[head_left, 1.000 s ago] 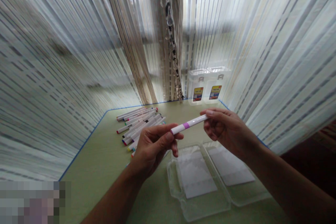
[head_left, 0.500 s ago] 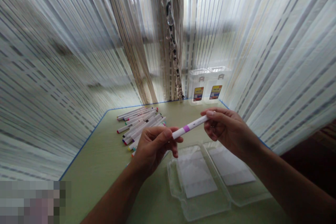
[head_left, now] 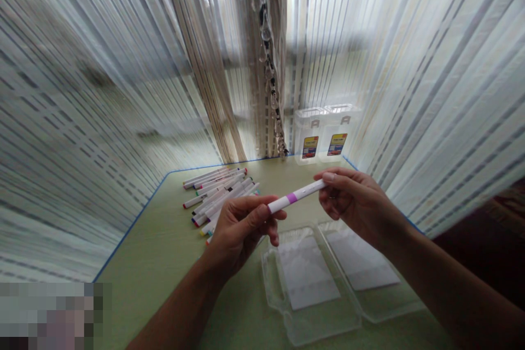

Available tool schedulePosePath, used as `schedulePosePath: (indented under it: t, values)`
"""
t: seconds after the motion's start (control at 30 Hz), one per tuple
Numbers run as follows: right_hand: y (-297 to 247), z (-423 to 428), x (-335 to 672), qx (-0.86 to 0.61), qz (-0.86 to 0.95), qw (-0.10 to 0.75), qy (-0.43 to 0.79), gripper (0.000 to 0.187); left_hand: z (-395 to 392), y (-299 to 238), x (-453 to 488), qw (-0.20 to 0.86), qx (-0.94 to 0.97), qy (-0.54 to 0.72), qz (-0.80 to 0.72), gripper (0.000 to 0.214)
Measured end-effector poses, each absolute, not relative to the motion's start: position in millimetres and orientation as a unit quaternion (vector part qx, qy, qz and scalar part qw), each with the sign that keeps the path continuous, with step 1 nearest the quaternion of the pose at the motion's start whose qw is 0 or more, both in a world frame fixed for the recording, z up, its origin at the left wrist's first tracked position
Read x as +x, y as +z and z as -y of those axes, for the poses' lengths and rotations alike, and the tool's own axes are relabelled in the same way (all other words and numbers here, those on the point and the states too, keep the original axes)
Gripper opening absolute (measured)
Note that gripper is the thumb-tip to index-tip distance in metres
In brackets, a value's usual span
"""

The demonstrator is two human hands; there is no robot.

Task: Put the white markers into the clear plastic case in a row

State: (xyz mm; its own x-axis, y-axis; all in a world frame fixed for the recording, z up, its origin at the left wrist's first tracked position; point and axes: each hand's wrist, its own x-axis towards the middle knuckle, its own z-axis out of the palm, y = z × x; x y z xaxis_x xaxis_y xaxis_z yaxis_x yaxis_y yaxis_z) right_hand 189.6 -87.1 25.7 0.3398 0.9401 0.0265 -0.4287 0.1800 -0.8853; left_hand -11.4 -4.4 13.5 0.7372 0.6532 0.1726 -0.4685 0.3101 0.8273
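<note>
A white marker (head_left: 301, 193) with a purple band is held slantwise between my two hands, above the table. My left hand (head_left: 246, 224) pinches its lower left end between thumb and fingers. At the upper right end, my right hand (head_left: 353, 191) grips it the same way; both tips are covered by fingers. Behind my left hand lies a loose pile of white markers (head_left: 221, 197) with variously coloured ends. Below the held marker, an open clear plastic case (head_left: 320, 325) lies on the table, with white sheets (head_left: 307, 273) in both halves.
Two closed clear plastic cases (head_left: 309, 123) with yellow and blue labels stand upright at the table's far corner. String curtains (head_left: 123, 65) hang around the green table (head_left: 143, 262), and a beaded strand (head_left: 273, 93) hangs at the back.
The marker has turned slightly about its length, so its small print shows less. Both hands stay almost where they were, with the same hold.
</note>
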Motion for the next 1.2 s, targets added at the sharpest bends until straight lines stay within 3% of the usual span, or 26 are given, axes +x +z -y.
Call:
schedulePosePath:
  t: [0.73,1.2]
  values:
    - [23.9,87.8,187.7,-0.415,0.332,0.710,0.462,0.014,3.9,14.0,-8.6,0.787,0.475,0.366,-0.142,0.014]
    - [20.7,85.7,187.8,-0.426,0.356,0.727,0.405,0.015,0.9,7.9,-8.8,0.709,0.547,0.402,-0.190,0.014]
